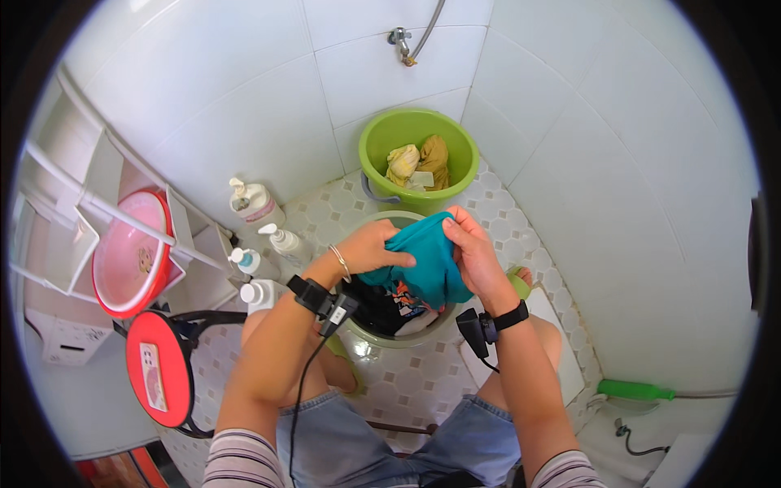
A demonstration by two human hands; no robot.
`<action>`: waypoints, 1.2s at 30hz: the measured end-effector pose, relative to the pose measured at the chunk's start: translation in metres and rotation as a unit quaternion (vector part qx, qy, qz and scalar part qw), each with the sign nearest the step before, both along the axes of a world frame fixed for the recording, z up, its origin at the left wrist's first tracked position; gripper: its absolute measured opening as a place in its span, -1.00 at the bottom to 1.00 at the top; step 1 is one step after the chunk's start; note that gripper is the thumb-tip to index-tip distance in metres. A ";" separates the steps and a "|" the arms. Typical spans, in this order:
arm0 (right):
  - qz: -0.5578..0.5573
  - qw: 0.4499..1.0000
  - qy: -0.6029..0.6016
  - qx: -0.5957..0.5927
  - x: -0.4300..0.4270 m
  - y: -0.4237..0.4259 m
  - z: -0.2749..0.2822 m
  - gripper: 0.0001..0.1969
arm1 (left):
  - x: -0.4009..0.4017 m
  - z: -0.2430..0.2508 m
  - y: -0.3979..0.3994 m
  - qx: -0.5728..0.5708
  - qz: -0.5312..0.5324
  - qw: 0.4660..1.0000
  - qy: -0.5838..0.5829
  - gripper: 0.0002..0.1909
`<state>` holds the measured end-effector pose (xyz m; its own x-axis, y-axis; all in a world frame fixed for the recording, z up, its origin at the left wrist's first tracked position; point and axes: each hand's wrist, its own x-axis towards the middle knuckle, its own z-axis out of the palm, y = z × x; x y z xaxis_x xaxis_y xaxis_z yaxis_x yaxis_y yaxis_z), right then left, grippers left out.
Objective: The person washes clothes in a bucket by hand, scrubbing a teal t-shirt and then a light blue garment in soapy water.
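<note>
A teal cloth garment [421, 262] is stretched between my two hands above a round grey-green basin [373, 339]. My left hand [371, 247], with a bangle at the wrist, grips its left upper edge. At the right upper corner, my right hand [473, 250] pinches the fabric between thumb and fingers. The lower part of the garment hangs into the basin. Beneath it lie dark clothes [372, 308], a piece with an orange print [404, 299] and some white cloth [415, 325]. The garment hides part of the basin's contents.
Behind the basin stands a green bucket [369, 160] holding wrung yellow cloth [403, 163] and brown cloth [434, 160]. Several pump bottles [255, 204] line the left. A red stool [174, 378] carries a phone [152, 377]. A pink basin [137, 250] leans in the white rack [85, 183].
</note>
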<state>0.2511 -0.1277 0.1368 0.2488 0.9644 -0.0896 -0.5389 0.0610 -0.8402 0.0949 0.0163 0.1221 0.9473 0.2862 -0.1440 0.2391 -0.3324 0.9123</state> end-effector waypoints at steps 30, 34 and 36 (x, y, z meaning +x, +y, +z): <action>0.140 0.972 0.032 -0.186 0.011 -0.008 -0.021 -0.51 | -0.026 -0.011 0.026 -0.140 0.067 0.987 -0.053 -0.87; 0.236 0.935 0.173 -0.201 0.015 -0.004 -0.038 -0.58 | -0.021 0.027 0.005 -0.056 0.029 0.996 -0.069 -0.89; 0.217 0.946 0.049 -0.237 0.004 0.000 -0.057 -0.66 | -0.018 0.027 0.003 -0.048 0.022 0.997 -0.060 -0.90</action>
